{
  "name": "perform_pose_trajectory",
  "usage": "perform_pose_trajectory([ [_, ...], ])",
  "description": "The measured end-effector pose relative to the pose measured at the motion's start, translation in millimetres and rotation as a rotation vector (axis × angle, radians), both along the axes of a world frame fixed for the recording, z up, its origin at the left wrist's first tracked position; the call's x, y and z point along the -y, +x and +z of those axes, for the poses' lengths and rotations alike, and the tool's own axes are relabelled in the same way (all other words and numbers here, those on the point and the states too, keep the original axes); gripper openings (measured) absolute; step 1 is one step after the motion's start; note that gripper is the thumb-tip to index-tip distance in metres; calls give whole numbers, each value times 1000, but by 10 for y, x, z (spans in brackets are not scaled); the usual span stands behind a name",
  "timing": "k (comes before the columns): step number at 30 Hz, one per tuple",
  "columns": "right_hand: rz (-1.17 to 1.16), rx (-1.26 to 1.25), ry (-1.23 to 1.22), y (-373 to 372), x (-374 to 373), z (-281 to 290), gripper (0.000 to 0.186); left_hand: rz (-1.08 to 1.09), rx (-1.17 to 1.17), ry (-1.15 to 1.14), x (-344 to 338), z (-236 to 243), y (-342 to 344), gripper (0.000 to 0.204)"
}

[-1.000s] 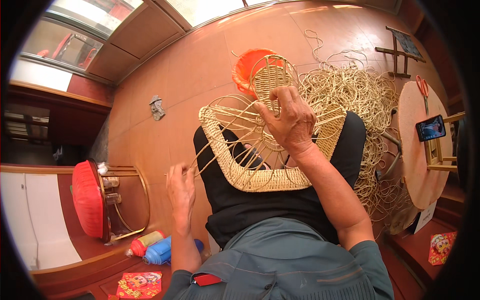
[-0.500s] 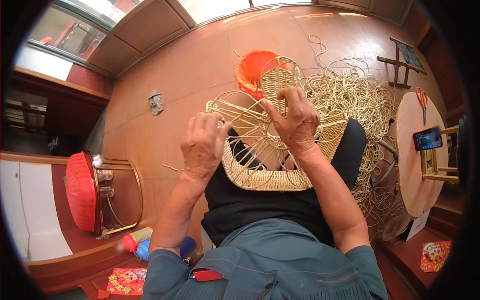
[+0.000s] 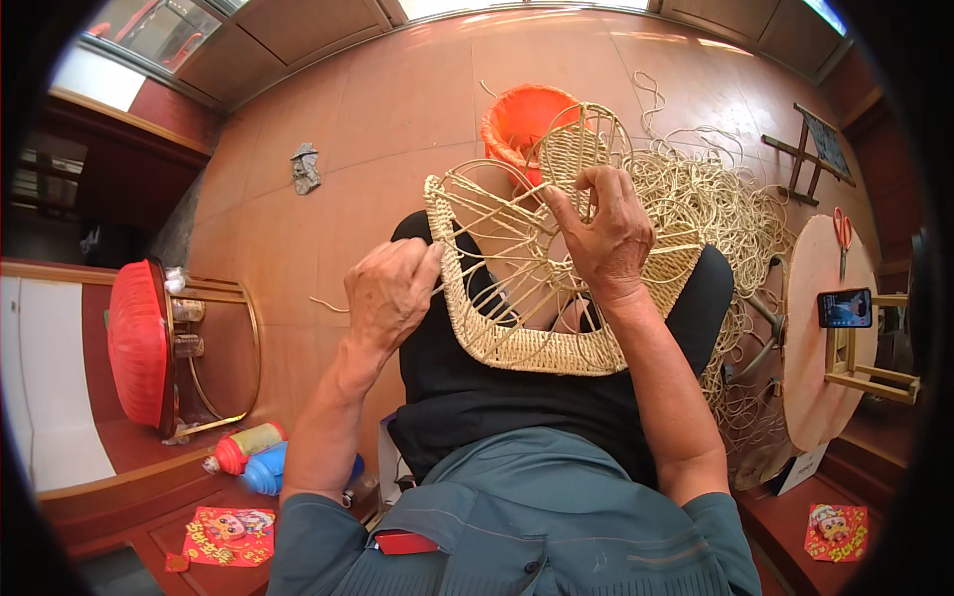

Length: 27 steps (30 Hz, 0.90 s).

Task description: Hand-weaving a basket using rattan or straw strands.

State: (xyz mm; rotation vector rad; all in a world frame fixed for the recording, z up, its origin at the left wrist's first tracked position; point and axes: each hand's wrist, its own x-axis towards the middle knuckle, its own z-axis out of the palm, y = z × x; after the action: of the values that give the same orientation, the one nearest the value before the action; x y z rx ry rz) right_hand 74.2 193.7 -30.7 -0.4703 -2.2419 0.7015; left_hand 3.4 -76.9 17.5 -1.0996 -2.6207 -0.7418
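Because it curls over on itself, the left bare-hand grip point(image 3: 396, 293) hides whatever it may hold

Its knuckles face upward beside the left border of the straw-coloured, woven-cord frame point(image 3: 542, 355); whether it pinches a strand, I cannot tell. The right bare-hand grip point(image 3: 608, 233) is grasping that frame near the foot of its rounded, basket-woven panel point(image 3: 574, 149), covering part of the weave. Between the two grips and nearer the body, the frame lies over black cloth trousers point(image 3: 517, 417). Its border is thick and ridged, bent round at the near corners, and thin strands fan like spokes from an open ring, partly masked by the right grip.

Beyond that grip, the panel overlaps a glossy orange-red bucket point(image 3: 519, 114), hiding part of it. To its right, a tangled heap of pale twisted cord point(image 3: 711, 194) defies tracing. Farther right, a round, pale bench point(image 3: 807, 387) bears orange-handled scissors point(image 3: 843, 233) and a dark phone point(image 3: 845, 308), its screen detail too small to make out.
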Motion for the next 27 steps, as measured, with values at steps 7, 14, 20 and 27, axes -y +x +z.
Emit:
perform_pose_trajectory([
  [7,14,-70,42,4,-5,35,38,530,128,72,1121,-297,116,46],
  [14,32,-93,3,12,-14,-11,42,775,213,-99,1557,-609,51,35],
  [20,-9,-60,-46,52,-31,-14,50,318,313,82,262,104,217,51],
  [27,-4,-102,-69,48,15,-40,52,225,293,-30,-63,75,141,38],
])
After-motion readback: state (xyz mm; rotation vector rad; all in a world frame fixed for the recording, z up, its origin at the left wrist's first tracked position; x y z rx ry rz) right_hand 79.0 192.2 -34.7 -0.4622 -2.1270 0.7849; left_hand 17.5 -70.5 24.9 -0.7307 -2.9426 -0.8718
